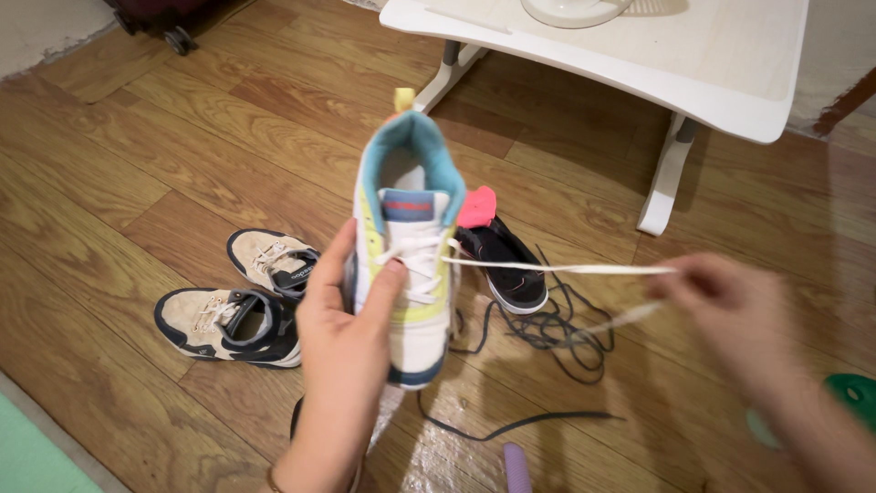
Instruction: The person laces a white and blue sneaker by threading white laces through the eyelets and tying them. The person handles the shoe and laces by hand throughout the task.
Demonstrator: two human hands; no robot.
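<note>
Left hand pose: your left hand comes up from the bottom edge, wrist low, fingers pointing up; its grip is closed around the white high-top shoe, thumb laid across the lacing at the front, the other fingers hidden behind the shoe.
Right hand pose: your right hand is held out to the side, well apart from the left, blurred; its grip is pinched shut on the white lace.
Shoe place: held in the air above the wooden floor, between your two hands and closer to the left one.
Shoe axis: its long axis runs up and down in the view, blue-lined collar and yellow pull tab at the far end, toe toward you at the lower end.
Lace: stretched taut from the shoe's eyelets straight across to your right grip, nearly level.
Beyond the left grip: a beige pair of sneakers on the floor on its outer side.
Between the grips: a black shoe with loose dark laces lies on the floor below the taut lace.
Farther off: a white low surface stands past the shoe.
</note>
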